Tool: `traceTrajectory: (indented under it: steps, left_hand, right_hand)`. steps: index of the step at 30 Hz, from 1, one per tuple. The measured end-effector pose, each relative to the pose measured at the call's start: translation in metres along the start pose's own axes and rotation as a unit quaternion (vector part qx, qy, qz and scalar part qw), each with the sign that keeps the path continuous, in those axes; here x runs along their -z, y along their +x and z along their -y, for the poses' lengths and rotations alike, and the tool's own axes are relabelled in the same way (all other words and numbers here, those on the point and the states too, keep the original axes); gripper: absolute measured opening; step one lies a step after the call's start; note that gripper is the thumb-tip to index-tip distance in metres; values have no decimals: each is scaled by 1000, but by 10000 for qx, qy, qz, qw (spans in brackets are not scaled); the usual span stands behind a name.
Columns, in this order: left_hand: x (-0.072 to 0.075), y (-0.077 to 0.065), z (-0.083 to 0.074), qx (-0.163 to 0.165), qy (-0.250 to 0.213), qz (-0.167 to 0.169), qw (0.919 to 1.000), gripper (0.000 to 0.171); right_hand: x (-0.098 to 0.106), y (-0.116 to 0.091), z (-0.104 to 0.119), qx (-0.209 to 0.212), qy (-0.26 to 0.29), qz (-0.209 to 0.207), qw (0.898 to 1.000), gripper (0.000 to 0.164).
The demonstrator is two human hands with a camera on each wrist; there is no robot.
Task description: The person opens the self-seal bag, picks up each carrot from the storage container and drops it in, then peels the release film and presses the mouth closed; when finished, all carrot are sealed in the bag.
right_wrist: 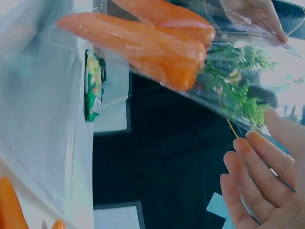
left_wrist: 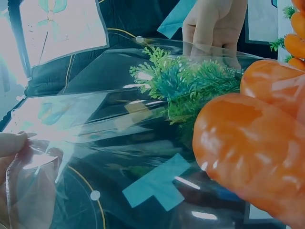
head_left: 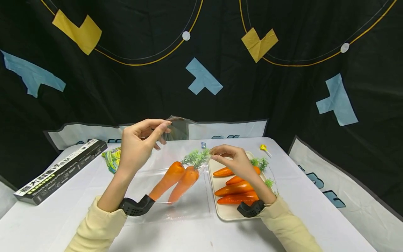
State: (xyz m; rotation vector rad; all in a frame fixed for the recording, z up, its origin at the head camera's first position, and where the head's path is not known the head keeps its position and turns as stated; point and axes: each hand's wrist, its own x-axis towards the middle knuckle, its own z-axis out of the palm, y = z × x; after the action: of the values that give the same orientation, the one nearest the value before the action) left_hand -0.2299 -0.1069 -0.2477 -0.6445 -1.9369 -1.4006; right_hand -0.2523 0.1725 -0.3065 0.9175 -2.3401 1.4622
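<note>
A clear plastic bag (head_left: 201, 192) hangs above the table between both hands, with two orange carrots (head_left: 169, 178) with feathery green tops inside it. My left hand (head_left: 135, 143) pinches the bag's edge at the upper left between thumb and fingertips. On the other side, my right hand (head_left: 234, 162) has thumb and forefinger on the bag's edge, close to the green tops (right_wrist: 243, 102). Below that hand lies a cream tray (head_left: 221, 215) holding several more carrots (head_left: 234, 189), partly hidden by the right forearm.
A long black box (head_left: 61, 171) lies at the table's left. Behind the left hand is a green-and-yellow packet (head_left: 112, 159). A small yellow-headed stick (head_left: 263, 147) and a little blue packet (head_left: 203, 145) lie toward the back edge. A black curtain (head_left: 141, 94) hangs behind.
</note>
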Motion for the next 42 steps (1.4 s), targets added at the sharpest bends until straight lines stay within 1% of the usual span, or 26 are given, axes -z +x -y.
traceTrajectory:
  steps: [2, 5, 8, 10, 15, 18, 22, 25, 27, 29, 30, 35, 38, 42]
  left_hand:
    - [0, -1, 0, 6, 26, -10, 10000, 16]
    - [3, -3, 2, 30, 33, -4, 10000, 16]
    - [9, -5, 7, 77, 17, -38, 10000, 17]
    - [14, -6, 11, 137, -50, -62, 9999, 17]
    - [27, -12, 19, 361, -289, -7, 9989, 20]
    - [32, -16, 21, 586, -339, 35, 9977, 22]
    - [38, -24, 26, 907, -292, 70, 9954, 24]
    - [40, -29, 31, 997, -559, 184, 9933, 23]
    - [42, -31, 34, 992, -770, 307, 9916, 22]
    - [43, -31, 38, 933, -987, 537, 9893, 20]
    - [43, -31, 40, 915, -1006, 636, 9887, 19]
    - [47, -32, 53, 795, -864, 1198, 9858, 19]
    - [52, -32, 60, 677, -848, 1413, 9840, 20]
    - [57, -30, 61, 351, -846, 1655, 9820, 22]
  right_hand:
    - [-4, 1, 0, -2, 143, -136, 9998, 14]
    - [-9, 3, -10, -76, 378, -331, 9987, 12]
    - [-12, 4, -21, -146, 608, -542, 9966, 11]
    - [-12, 5, -24, -82, 749, -655, 9950, 12]
    - [-7, 4, -18, 173, 1060, -808, 9909, 11]
    - [-5, 3, -10, 259, 1190, -842, 9890, 9]
    - [-2, 0, -3, 493, 1207, -793, 9883, 8]
    - [1, -2, 1, 659, 1173, -686, 9885, 8]
    - [3, -3, 2, 682, 1187, -584, 9889, 10]
    - [4, -4, 2, 633, 1135, -467, 9904, 14]
    - [5, -4, 1, 591, 1093, -412, 9914, 16]
    - [8, -4, -6, 422, 932, -176, 9946, 25]
    - [8, -3, -9, 488, 976, -55, 9940, 28]
    - [9, -1, -9, 635, 986, -12, 9931, 29]
